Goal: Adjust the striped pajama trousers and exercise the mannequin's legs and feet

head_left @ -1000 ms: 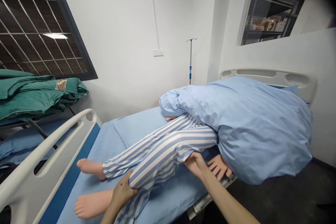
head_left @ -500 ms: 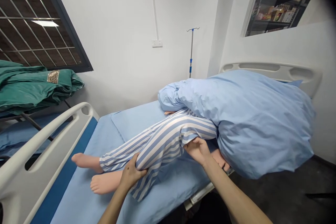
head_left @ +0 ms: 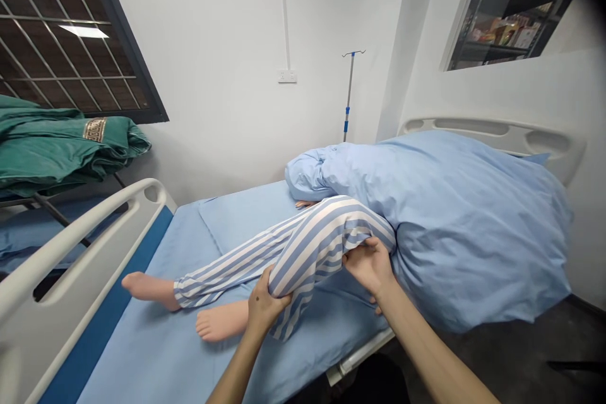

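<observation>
A figure that looks like a care manikin lies on the bed, in blue-and-white striped trousers. Its nearer leg is bent, knee raised, with the bare foot on the sheet; the farther leg stretches out to another bare foot. My left hand is closed round the lower shin of the bent leg, through the cloth. Under the knee, my right hand holds the same leg from behind, its fingertips partly hidden. A light blue quilt covers the upper body; fingers of the manikin's hands peep out near its edge.
The bed has a pale footboard at left and a headboard at right. Green folded cloth lies beyond the footboard. A drip stand stands behind the bed by the wall. The blue sheet extends around the feet.
The bent leg's foot has slid right, away from the footboard, and the knee is bent more sharply. Both my hands have moved right with the leg, keeping their hold.
</observation>
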### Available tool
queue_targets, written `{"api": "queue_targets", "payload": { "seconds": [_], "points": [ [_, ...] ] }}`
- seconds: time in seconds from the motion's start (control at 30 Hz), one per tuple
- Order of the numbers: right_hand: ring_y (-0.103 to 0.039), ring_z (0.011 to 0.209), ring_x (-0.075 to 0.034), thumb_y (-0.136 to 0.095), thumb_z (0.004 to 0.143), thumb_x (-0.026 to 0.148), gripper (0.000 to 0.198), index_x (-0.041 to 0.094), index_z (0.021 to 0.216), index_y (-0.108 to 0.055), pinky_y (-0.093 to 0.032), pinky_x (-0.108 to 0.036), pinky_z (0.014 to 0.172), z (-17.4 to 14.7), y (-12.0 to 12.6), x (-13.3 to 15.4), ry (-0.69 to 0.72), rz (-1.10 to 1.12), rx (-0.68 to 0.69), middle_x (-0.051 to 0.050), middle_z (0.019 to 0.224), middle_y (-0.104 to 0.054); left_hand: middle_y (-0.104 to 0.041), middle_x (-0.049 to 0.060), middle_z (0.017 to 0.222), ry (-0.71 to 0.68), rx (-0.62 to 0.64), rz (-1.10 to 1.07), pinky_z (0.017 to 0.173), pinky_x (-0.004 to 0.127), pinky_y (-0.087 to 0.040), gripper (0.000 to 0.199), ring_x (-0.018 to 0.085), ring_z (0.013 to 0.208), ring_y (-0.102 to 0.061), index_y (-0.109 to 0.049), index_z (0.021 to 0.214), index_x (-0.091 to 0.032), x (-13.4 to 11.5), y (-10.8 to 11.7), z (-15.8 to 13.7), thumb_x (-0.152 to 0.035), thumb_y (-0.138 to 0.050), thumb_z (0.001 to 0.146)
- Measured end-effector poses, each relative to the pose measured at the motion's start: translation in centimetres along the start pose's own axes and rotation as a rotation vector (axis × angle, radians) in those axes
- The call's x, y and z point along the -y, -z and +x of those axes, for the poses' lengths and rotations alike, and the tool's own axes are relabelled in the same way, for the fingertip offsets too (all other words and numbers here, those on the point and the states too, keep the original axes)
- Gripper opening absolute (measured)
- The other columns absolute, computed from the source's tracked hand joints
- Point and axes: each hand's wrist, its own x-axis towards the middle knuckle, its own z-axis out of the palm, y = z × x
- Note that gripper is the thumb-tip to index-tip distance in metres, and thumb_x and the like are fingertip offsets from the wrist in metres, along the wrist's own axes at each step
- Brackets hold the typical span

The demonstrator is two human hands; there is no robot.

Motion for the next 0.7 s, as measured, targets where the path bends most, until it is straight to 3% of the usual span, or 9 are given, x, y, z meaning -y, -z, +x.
{"api": "queue_targets", "payload": {
  "seconds": [0.13,0.37,0.7],
  "points": [
    [-0.056,0.071,-0.014,-0.051,0.062,0.024,0.012,0.021,0.071,-0.057,-0.045,-0.028,0.067,0.1,0.1,0.2,-0.017,0.008,0.003,0.001,0.072,-0.063,-0.055,0.002,0.111,0.04,-0.018,0.019,0.079,0.03,-0.04,0.062,0.022,0.099,-0.051,-0.04,0.117,-0.025,0.0,-0.3,0.1,-0.03,-0.06,0.059],
    [-0.057,0.075,-0.014,-0.05,0.063,0.025,0.005,0.021,0.062,-0.053,-0.045,-0.029,0.069,-0.5,0.1,0.0,-0.044,0.0,0.0,0.002,0.076,-0.064,-0.058,0.003,0.103,0.009,0.031,0.034,0.074,0.03,-0.041,0.06,0.022,0.095,-0.053,-0.04,0.116,-0.023,0.4,-0.2,-0.3,-0.028,-0.058,0.059],
    [-0.056,0.076,-0.016,-0.05,0.064,0.027,0.011,0.021,0.069,-0.057,-0.044,-0.032,0.073,-0.2,0.6,-0.4,-0.049,-0.041,0.042,0.0,0.077,-0.064,-0.058,0.004,0.105,-0.127,0.093,0.282,0.081,0.032,-0.036,0.066,0.025,0.098,-0.05,-0.037,0.121,-0.02,1.5,2.9,-0.1,-0.026,-0.055,0.058]
  ]
}}
